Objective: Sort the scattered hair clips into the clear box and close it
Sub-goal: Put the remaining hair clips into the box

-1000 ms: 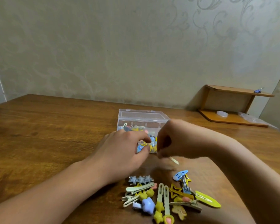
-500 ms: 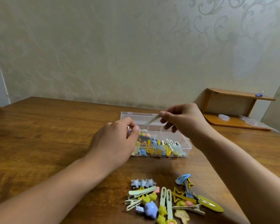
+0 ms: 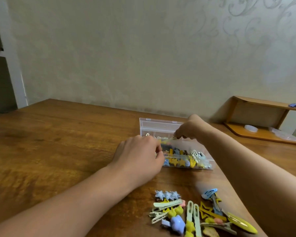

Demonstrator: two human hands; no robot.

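Observation:
A clear plastic box stands open on the wooden table, its lid tilted up at the back and several coloured hair clips inside. My right hand hovers over the box's back part and pinches a pale green clip that points left and down into it. At the box's left end, my left hand has its fingers curled against the wall; whether it holds anything is hidden. A pile of scattered clips lies near the table's front edge, between my forearms.
The wooden table stretches left and back to a patterned wall. At the far right stands a small wooden shelf with a white round item on its base and a blue clip on top.
My right hand has lowered the pale clip from above the box toward its inside. My left hand has stayed at the box's left end. The view has shifted a little.

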